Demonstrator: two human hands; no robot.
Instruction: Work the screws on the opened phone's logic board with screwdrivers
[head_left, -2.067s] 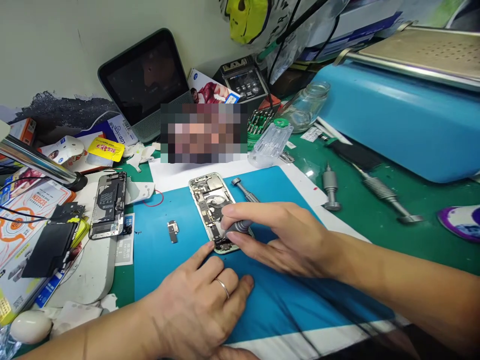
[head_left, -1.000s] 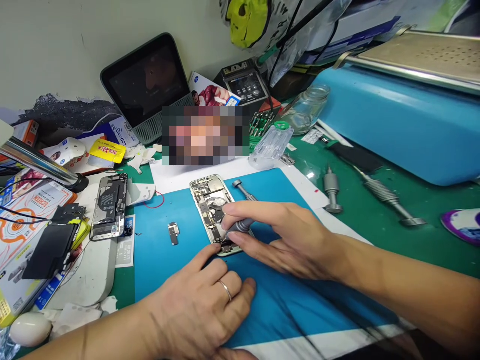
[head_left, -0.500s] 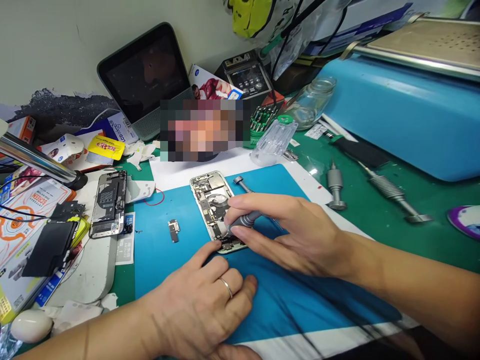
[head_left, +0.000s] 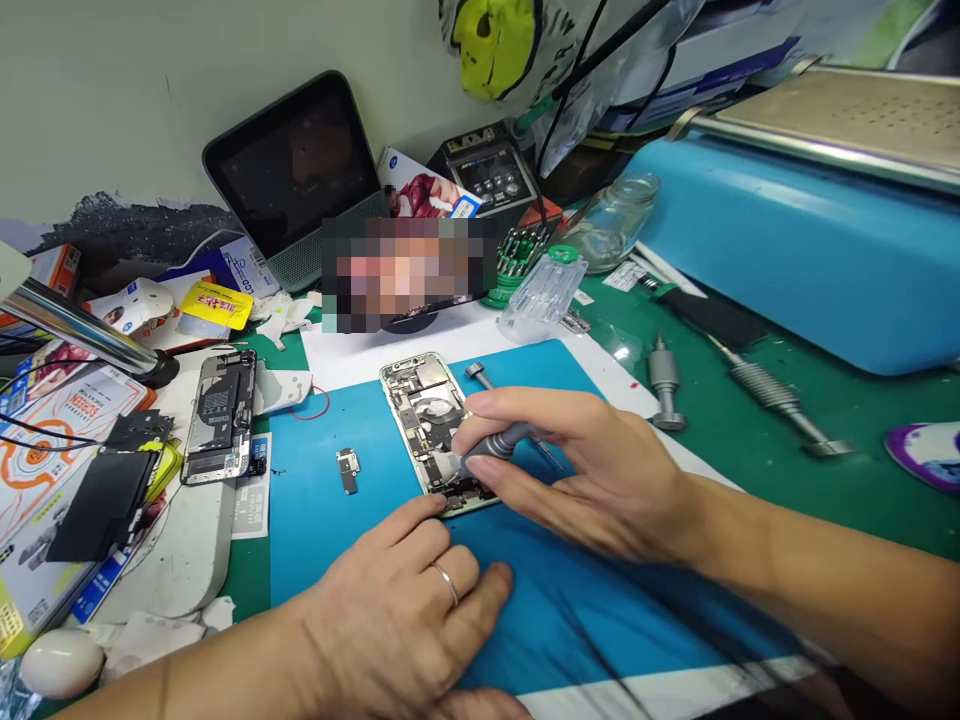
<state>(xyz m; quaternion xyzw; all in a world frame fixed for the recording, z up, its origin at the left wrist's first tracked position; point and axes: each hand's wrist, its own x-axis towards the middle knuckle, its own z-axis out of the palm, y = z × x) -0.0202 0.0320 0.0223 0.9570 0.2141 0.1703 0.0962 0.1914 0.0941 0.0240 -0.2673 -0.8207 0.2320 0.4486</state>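
An opened smartphone (head_left: 420, 405) with bare circuit boards lies on the blue mat (head_left: 315, 560). My right hand (head_left: 592, 470) pinches a grey ribbed screwdriver (head_left: 504, 443), tilted over the lower part of the phone; its tip is hidden. The index finger of my left hand (head_left: 420, 590) stretches to the phone's bottom edge and touches it. Its other fingers bend loosely over the mat, holding nothing. Left of the phone sits a small metal-and-black phone part (head_left: 348, 470). Another screwdriver (head_left: 475, 371) lies on the mat, partly hidden behind my right hand.
Two grey screwdrivers (head_left: 664, 380) (head_left: 787, 405) rest on the green surface at right, near a big blue machine (head_left: 780, 250). A clear container (head_left: 544, 295) and bit set (head_left: 517, 255) stand behind. Another phone assembly (head_left: 219, 415) lies at left, beside a lamp arm (head_left: 82, 325).
The view has tilted slightly, so most things sit a little lower. Both hands keep nearly the same places at the phone, and the screwdriver stays in my right hand.
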